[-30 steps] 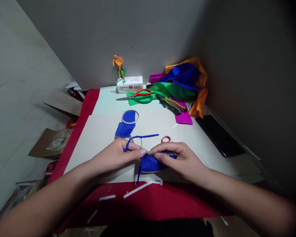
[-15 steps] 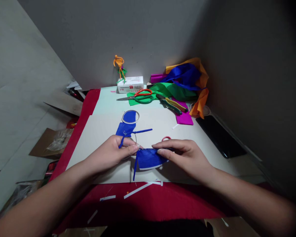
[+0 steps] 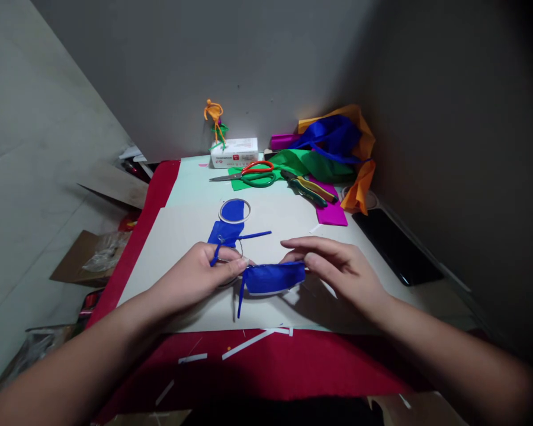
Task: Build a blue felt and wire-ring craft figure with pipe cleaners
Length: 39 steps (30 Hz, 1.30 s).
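Note:
My left hand (image 3: 208,269) pinches a twisted wire frame with blue-wrapped ends (image 3: 255,235) between thumb and fingers. From that pinch a blue strip with a white lower edge (image 3: 273,280) stretches to the right, and a thin blue-wrapped end hangs down beside it. My right hand (image 3: 337,263) is at the strip's right end, thumb by its top corner and fingers partly behind it, index finger raised and apart. Behind my left hand, a blue piece (image 3: 222,232) lies on the white board, with a tape ring (image 3: 234,210) at its top.
Scissors (image 3: 249,176) and pliers (image 3: 308,189) lie on green and magenta sheets (image 3: 331,214). An orange wire figure (image 3: 214,118) stands on a white box (image 3: 234,152). A black phone (image 3: 397,245) is at the right. White paper scraps (image 3: 249,344) lie on red cloth (image 3: 320,361).
My right index finger has lifted off the strip's top edge, and the thumb has shifted right towards its end. The strip now shows its full length and is slightly more tilted.

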Each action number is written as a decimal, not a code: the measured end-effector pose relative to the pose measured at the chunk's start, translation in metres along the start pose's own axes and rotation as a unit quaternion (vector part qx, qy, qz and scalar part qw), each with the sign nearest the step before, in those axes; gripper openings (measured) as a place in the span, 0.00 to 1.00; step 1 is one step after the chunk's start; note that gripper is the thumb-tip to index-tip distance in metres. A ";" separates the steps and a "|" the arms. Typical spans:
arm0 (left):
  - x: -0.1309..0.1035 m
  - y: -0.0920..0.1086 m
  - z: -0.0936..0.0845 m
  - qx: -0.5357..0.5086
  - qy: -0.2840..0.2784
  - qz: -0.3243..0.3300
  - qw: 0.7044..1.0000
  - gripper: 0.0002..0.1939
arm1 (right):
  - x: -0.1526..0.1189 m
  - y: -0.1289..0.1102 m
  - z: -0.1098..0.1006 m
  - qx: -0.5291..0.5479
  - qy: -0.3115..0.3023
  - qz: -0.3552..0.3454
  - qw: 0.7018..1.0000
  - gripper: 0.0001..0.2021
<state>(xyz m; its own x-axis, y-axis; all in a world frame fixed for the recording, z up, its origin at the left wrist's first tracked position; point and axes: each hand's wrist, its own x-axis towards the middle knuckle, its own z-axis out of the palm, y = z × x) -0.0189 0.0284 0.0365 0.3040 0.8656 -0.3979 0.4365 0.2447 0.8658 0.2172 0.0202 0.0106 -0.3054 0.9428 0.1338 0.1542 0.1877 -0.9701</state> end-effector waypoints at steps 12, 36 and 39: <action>-0.002 0.004 0.006 0.013 -0.012 0.010 1.000 0.15 | 0.001 0.003 0.008 -0.087 -0.003 -0.013 0.996 0.07; -0.010 0.000 0.022 0.103 -0.182 -0.009 0.978 0.14 | -0.005 0.014 0.005 -0.168 -0.099 -0.336 0.921 0.15; -0.010 0.000 0.023 0.111 -0.194 -0.020 0.975 0.15 | -0.003 0.015 0.006 -0.186 -0.105 -0.367 0.905 0.14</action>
<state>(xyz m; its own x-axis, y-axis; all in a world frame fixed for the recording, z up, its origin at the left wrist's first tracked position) -0.0029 0.0096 0.0337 0.5616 0.6167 -0.5516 0.6135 0.1370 0.7777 0.2152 0.0181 -0.0052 -0.6201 0.4610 0.6348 0.1322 0.8590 -0.4946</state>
